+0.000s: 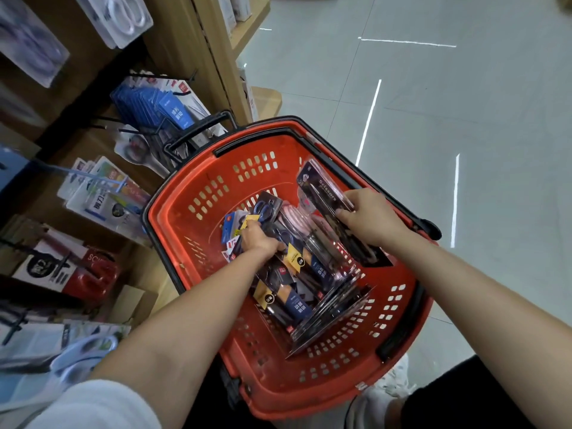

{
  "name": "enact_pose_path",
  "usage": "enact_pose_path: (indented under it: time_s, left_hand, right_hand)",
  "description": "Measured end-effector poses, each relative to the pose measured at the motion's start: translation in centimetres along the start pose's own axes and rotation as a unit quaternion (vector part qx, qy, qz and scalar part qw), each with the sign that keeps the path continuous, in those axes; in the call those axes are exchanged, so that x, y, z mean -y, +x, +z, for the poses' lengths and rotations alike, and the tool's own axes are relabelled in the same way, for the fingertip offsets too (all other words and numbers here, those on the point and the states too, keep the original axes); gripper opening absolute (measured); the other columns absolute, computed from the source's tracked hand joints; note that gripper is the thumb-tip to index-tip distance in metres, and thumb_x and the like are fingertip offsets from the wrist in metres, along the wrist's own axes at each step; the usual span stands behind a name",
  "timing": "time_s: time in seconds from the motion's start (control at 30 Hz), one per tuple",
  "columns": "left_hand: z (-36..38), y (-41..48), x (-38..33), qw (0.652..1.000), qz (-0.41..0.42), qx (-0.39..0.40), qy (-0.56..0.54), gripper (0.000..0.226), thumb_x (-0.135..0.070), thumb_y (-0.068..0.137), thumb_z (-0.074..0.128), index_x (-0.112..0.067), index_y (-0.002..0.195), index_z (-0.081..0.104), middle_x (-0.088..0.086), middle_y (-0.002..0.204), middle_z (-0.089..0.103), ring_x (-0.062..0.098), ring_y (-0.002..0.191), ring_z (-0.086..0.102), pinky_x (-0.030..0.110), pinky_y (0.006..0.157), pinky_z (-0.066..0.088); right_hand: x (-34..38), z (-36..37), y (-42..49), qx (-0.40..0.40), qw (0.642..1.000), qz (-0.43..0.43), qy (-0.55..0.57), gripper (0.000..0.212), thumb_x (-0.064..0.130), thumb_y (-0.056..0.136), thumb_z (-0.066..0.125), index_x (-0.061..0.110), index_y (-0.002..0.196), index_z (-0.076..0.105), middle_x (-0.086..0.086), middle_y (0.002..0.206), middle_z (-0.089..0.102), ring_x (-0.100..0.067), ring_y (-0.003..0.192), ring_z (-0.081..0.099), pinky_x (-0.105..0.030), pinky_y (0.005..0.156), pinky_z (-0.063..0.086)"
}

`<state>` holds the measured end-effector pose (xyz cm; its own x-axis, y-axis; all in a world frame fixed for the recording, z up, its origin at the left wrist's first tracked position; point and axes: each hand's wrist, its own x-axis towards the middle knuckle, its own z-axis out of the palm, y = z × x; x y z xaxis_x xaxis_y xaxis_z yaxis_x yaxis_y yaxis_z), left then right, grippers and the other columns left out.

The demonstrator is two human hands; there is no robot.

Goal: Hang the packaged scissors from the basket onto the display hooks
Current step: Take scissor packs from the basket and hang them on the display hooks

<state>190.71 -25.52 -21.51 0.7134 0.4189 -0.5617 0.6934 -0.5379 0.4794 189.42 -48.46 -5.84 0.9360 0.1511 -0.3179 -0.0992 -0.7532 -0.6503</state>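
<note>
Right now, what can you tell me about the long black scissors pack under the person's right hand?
The long black card-and-clear-plastic scissors pack is a narrow, glossy blister card with "Scissors" printed in pale letters near its far end. It sits tilted inside the red plastic basket, far end raised toward the rim, near end over the pile of other scissors packs. The right hand holds it in a grip, fingers curled over its right edge.

The left hand (258, 241) had its fingertips buried in the pile of packs (297, 289), so which pack it gripped could not be told. The right hand (368, 219) hid the middle of a black pack (322, 193). Far left, the hanging packs (31, 41) were blurred and cut off by the edge. The small print stayed unreadable.
</note>
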Motion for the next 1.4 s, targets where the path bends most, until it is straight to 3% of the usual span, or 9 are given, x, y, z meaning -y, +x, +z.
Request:
enact_pose_path:
  time_s: [0.17,0.3,0.53,0.67,0.8,1.1,1.27,1.33,1.4]
  left_hand:
    - [-3.2,-1.4,-2.1,0.987,0.130,0.058,-0.072,0.021,-0.017,0.092,0.078,-0.011,0.110,0.068,-0.001,0.084,0.067,0.004,0.057,0.063,0.024,0.059,0.051]
    - [-6.4,-2.8,-2.4,0.967,0.203,0.109,-0.113,0.009,-0.014,0.098,0.070,-0.014,0.107,0.074,0.014,0.097,0.075,0.019,0.080,0.070,0.045,0.078,0.062]
    - [-11.0,-4.2,-3.9,0.934,0.168,0.139,-0.284,0.015,-0.017,0.103,0.061,-0.019,0.100,0.075,-0.004,0.080,0.075,0.011,0.072,0.065,0.026,0.066,0.054]
    - [-12.2,-5.1,-5.4,0.923,0.161,0.131,-0.325,0.014,-0.016,0.104,0.060,-0.018,0.102,0.074,-0.004,0.074,0.075,0.009,0.061,0.064,0.022,0.052,0.048]
    - [-12.8,-5.3,-6.2,0.911,0.188,0.123,-0.347,0.013,-0.012,0.102,0.062,-0.016,0.103,0.076,0.003,0.081,0.076,0.012,0.062,0.066,0.023,0.049,0.049]
    - [-10.9,-7.1,-8.1,0.892,0.245,0.080,-0.371,0.011,-0.013,0.098,0.069,-0.018,0.104,0.078,0.010,0.107,0.078,0.017,0.082,0.075,0.024,0.054,0.054]
    - [-10.6,-6.1,-7.5,0.924,0.237,0.058,-0.293,0.018,-0.035,0.101,0.065,-0.020,0.108,0.072,0.011,0.105,0.075,0.024,0.085,0.073,0.031,0.069,0.061]
    - [-9.8,-4.2,-5.9,0.969,0.228,0.066,-0.072,0.030,-0.042,0.105,0.055,-0.016,0.105,0.069,0.012,0.102,0.073,0.024,0.085,0.070,0.035,0.073,0.058]
    - [-8.0,-2.9,-4.2,0.948,0.194,0.131,0.217,0.038,-0.045,0.104,0.057,-0.009,0.104,0.068,0.014,0.105,0.072,0.026,0.089,0.066,0.031,0.076,0.048]
  right_hand:
    - [0.2,-0.5,-0.5,-0.024,1.000,-0.006,0.011,0.020,0.016,0.102,0.062,0.010,0.083,0.059,0.002,0.069,0.054,-0.012,0.062,0.050,-0.026,0.055,0.033]
    - [-0.1,-0.3,-0.4,-0.055,0.998,-0.019,0.009,0.032,0.020,0.101,0.063,0.005,0.075,0.052,-0.010,0.069,0.054,-0.023,0.063,0.051,-0.031,0.058,0.037]
    - [-0.3,-0.2,-1.1,-0.052,0.986,0.008,0.160,0.033,0.028,0.099,0.065,0.005,0.076,0.058,-0.012,0.070,0.062,-0.025,0.067,0.060,-0.037,0.068,0.051]
    - [0.6,-0.7,-1.4,0.027,0.936,0.066,0.346,0.022,0.022,0.106,0.058,0.004,0.104,0.070,-0.015,0.090,0.079,-0.028,0.081,0.075,-0.051,0.084,0.061]
    - [1.2,-1.4,-1.6,0.012,0.933,0.029,0.360,0.018,0.018,0.107,0.053,0.010,0.103,0.068,-0.004,0.085,0.078,-0.019,0.075,0.075,-0.033,0.067,0.059]
    - [1.3,-1.1,-2.2,0.033,0.943,0.013,0.331,0.038,-0.003,0.075,0.086,0.004,0.107,0.068,-0.009,0.097,0.079,-0.026,0.090,0.077,-0.042,0.085,0.062]
    - [0.9,-1.4,-2.0,-0.046,0.957,0.021,0.287,0.034,-0.002,0.068,0.089,0.009,0.094,0.070,-0.003,0.083,0.077,-0.020,0.075,0.076,-0.035,0.070,0.061]
    - [0.7,-1.5,-1.7,-0.090,0.960,0.026,0.264,0.033,-0.004,0.066,0.089,0.008,0.090,0.070,-0.005,0.082,0.076,-0.021,0.071,0.074,-0.033,0.062,0.059]
    - [0.4,-1.4,-1.5,-0.109,0.959,0.024,0.259,0.027,-0.007,0.063,0.085,0.002,0.084,0.070,-0.011,0.081,0.076,-0.028,0.073,0.075,-0.040,0.066,0.063]
